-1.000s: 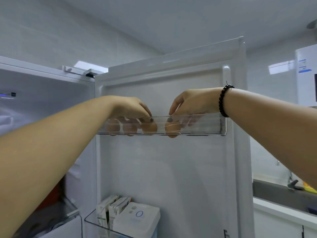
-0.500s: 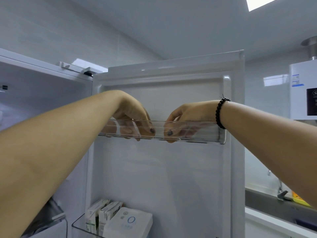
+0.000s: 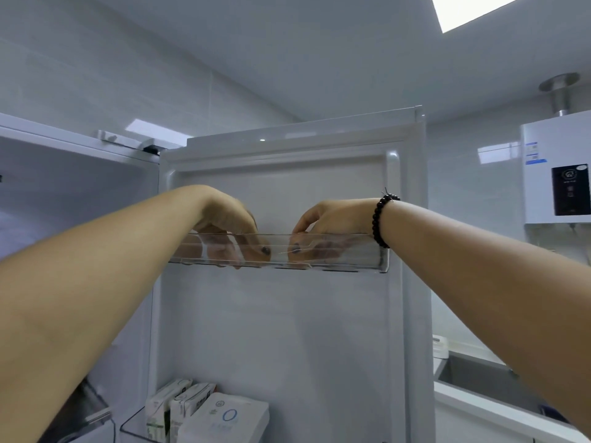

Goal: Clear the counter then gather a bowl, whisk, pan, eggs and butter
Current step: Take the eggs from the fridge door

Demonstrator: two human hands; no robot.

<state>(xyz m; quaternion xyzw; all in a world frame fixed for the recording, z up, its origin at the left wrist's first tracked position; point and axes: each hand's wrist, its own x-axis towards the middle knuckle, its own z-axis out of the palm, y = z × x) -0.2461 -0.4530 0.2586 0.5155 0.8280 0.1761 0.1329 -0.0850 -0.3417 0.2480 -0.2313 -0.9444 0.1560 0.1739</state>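
Both hands reach into the door shelf (image 3: pixel 380 254). The left hand (image 3: pixel 230 225) and right hand (image 3: pixel 332 223) curl around eggs (image 3: pixel 188 251); a hurried lift over the rim could crack one.

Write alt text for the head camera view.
Both hands, left hand and right hand, reach into a clear door shelf high on an open fridge door, fingers curled around brown eggs. Cartons sit in a lower door bin.
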